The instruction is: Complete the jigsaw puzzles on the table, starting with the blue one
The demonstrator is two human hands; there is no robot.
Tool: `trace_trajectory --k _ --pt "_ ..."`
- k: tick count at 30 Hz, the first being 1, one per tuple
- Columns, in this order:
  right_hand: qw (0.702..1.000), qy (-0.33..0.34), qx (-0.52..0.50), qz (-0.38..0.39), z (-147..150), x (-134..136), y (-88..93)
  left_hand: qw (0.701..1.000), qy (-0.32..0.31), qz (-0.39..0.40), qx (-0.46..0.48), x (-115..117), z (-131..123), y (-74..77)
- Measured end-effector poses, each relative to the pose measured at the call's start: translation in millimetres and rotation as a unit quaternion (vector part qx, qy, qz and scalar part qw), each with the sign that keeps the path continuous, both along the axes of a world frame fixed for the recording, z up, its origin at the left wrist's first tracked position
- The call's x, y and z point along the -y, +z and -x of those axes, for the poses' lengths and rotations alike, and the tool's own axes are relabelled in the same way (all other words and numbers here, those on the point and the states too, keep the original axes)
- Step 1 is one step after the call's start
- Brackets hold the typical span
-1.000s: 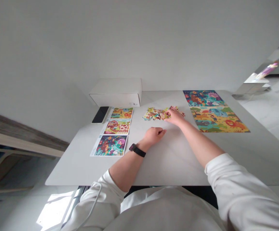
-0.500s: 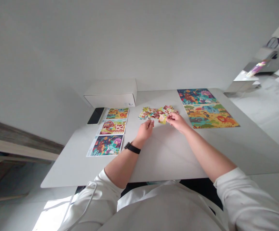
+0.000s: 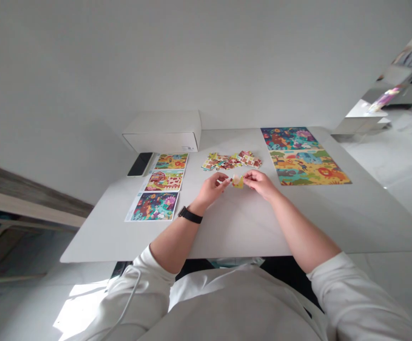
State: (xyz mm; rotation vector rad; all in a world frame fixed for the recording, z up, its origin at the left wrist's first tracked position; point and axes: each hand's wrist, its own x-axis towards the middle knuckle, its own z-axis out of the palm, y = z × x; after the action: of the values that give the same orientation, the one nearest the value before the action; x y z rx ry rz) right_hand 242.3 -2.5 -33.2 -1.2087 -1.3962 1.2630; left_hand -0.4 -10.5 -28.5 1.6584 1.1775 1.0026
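Left hand: our left hand [image 3: 211, 189] hovers above the table, its fingers drawn together and pointing toward the right hand. A small pale sliver [image 3: 222, 181] shows at the fingertips, but we cannot tell whether they are pinching it.
Right hand: our right hand [image 3: 259, 183] has its fingers pressed together, pinching the yellow piece [image 3: 238, 181] at its edge.
Yellow piece: it is held up between our two hands, just beside the right fingertips and near the left ones.
Pile: a loose pile of puzzle pieces [image 3: 231, 161] lies flat on the table, just beyond both hands and touching neither.
Big pictures: two large puzzle pictures [image 3: 308, 167] [image 3: 288, 138] lie end to end, to the right of the pile.
Cards: three picture cards [image 3: 171, 161] [image 3: 164, 181] [image 3: 152, 206] form a column to the left of the pile.
Table: the white table [image 3: 227, 227] bears all of these.
Far edge: a white box [image 3: 162, 132] and a phone [image 3: 140, 164] sit beyond the cards.
Wrist: a black watch [image 3: 190, 215] circles our left wrist.
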Motion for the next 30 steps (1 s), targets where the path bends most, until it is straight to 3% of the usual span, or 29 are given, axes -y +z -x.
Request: trace_trajectory --k 5,8,11,17,25,30 --pt "0.998 0.043 0.040 -0.028 9.0 5.5 -3.0 0.999 -0.033 0.007 -0.043 0.0 -1.6 2.5" --pt "0.998 0.023 0.042 -0.034 8.4 5.2 -4.2 0.997 -0.041 0.020 -0.055 -0.5 -2.3 3.3" --pt "0.999 0.001 0.036 -0.027 6.3 4.6 -2.7 0.998 -0.010 0.056 -0.013 -1.5 -3.0 3.5" --pt "0.999 0.038 0.031 -0.015 10.3 8.3 3.2 0.987 0.011 0.134 0.091 0.3 -5.1 6.5" --pt "0.998 0.004 0.046 -0.034 6.6 6.0 -0.6 0.981 -0.020 0.159 0.109 3.7 -7.4 11.0" --pt "0.999 -0.020 0.023 -0.025 5.2 4.9 0.0 0.983 -0.006 0.156 0.102 0.6 -5.7 7.8"
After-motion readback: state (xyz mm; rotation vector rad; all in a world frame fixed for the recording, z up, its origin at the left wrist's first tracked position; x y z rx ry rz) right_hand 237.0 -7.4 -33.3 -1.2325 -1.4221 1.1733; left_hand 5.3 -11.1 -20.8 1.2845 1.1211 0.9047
